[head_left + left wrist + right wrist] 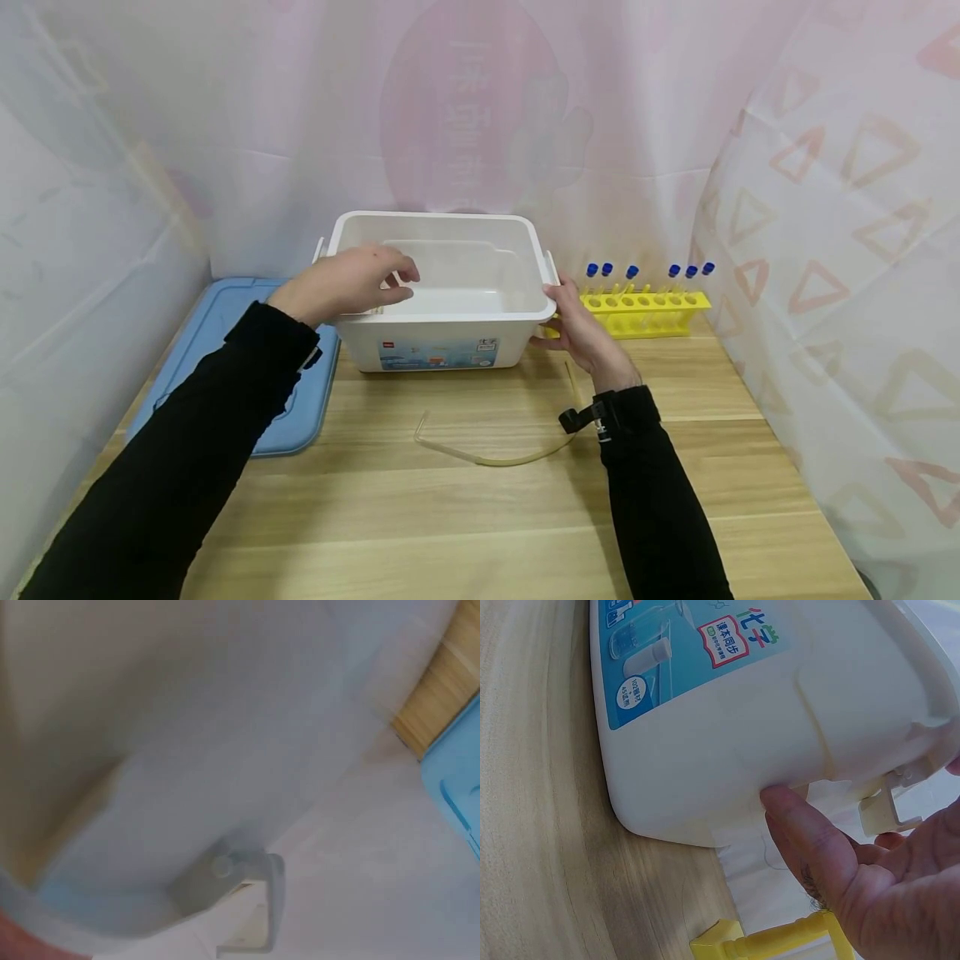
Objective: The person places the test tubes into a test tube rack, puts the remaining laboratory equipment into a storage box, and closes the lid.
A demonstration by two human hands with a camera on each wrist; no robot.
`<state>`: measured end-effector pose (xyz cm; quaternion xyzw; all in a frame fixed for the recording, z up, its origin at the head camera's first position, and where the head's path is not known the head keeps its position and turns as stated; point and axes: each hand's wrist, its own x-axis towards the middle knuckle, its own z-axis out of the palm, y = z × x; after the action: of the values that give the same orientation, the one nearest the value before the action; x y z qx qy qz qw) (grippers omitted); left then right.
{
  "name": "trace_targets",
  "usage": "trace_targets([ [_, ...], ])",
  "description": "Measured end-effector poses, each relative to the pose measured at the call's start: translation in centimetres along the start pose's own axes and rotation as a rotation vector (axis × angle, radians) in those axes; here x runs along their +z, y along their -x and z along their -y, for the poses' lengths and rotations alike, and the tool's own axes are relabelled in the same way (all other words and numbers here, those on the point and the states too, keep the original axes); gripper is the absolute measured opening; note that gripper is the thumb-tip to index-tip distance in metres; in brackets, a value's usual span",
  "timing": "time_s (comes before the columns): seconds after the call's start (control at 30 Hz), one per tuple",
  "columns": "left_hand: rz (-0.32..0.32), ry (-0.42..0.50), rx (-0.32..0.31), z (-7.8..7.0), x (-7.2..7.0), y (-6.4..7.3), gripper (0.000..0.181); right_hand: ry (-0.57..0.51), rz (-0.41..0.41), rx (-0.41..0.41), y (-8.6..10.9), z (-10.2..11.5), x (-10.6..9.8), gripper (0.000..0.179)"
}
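A white plastic storage box (442, 329) with a blue printed label (656, 660) on its front wall stands at the back of the table. My right hand (581, 333) grips its right end near the handle; in the right wrist view a fingertip presses the box wall. My left hand (356, 283) hovers over the box's left side, fingers loosely bent, with nothing visible in them. The left wrist view is blurred and shows the box's pale wall and a handle clip (274, 900). Little of the box's floor shows past the left hand.
A blue lid (296, 425) lies at the left, partly under the left sleeve. On the right, behind the right hand, stands a yellow test tube rack (645, 325) with several blue-capped tubes. A thin bent tube (502, 462) curves across the table in front of the box.
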<state>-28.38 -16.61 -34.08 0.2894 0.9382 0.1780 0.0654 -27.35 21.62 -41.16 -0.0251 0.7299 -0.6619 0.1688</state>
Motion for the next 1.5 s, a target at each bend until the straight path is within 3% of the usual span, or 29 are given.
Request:
trace_targets([
  [0.13, -0.049, 0.0, -0.029, -0.8, -0.4, 0.8, 0.033, -0.001, -0.001, 0.004, 0.0, 0.0, 0.0, 0.088],
  [0.4, -0.135, -0.011, 0.009, -2.1, -0.4, 2.1, 0.034, 0.008, 0.001, -0.004, -0.1, -0.2, 0.0, 0.088],
  [0.73, -0.179, -0.016, 0.02, -4.7, 0.2, 4.2, 0.035, -0.002, 0.0, 0.005, -0.1, -0.2, 0.0, 0.089],
  [1.2, -0.267, -0.119, 0.254, -8.3, 3.5, 5.6, 0.029, 0.003, 0.001, -0.007, 0.0, -0.2, 0.0, 0.087],
  [1.5, -0.277, -0.168, 0.335, -9.9, 5.5, 6.0, 0.029, 0.003, 0.0, -0.01, 0.0, -0.2, 0.0, 0.087],
])
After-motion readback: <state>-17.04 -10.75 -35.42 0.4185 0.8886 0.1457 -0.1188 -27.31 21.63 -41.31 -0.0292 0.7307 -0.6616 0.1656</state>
